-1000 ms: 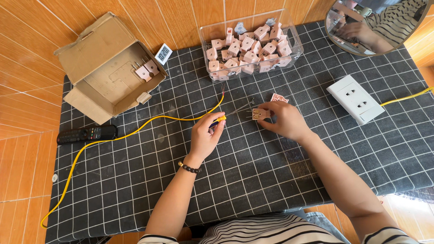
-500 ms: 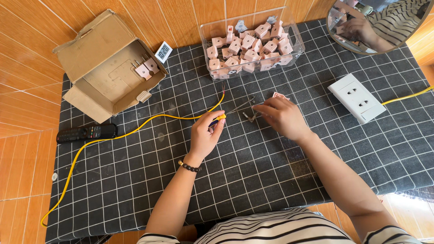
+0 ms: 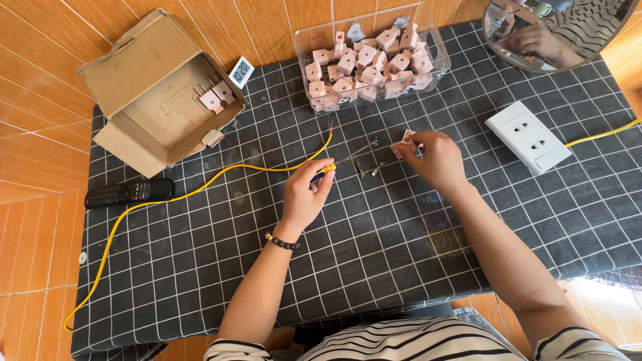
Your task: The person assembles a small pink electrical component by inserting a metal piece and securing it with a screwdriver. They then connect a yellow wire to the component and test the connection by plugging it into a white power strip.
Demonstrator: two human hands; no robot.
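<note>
Your right hand has slid a little to the right since half a second ago, and the pink plug piece now peeks out at its fingertips, pinched there just above the cloth. Your left hand has hardly moved: its fingers are closed on the yellow-handled screwdriver, whose thin metal shaft points toward the right hand. Small metal prongs lie between the two hands.

The plug piece is hard, boxy plastic. Beyond your hands, a clear plastic tub holds many more like it. A smooth yellow cable curves away past your left hand. A white socket block sits right of your right hand, an open cardboard box and a black remote to the left. A dark grid-patterned cloth covers the table, on orange tiles.
</note>
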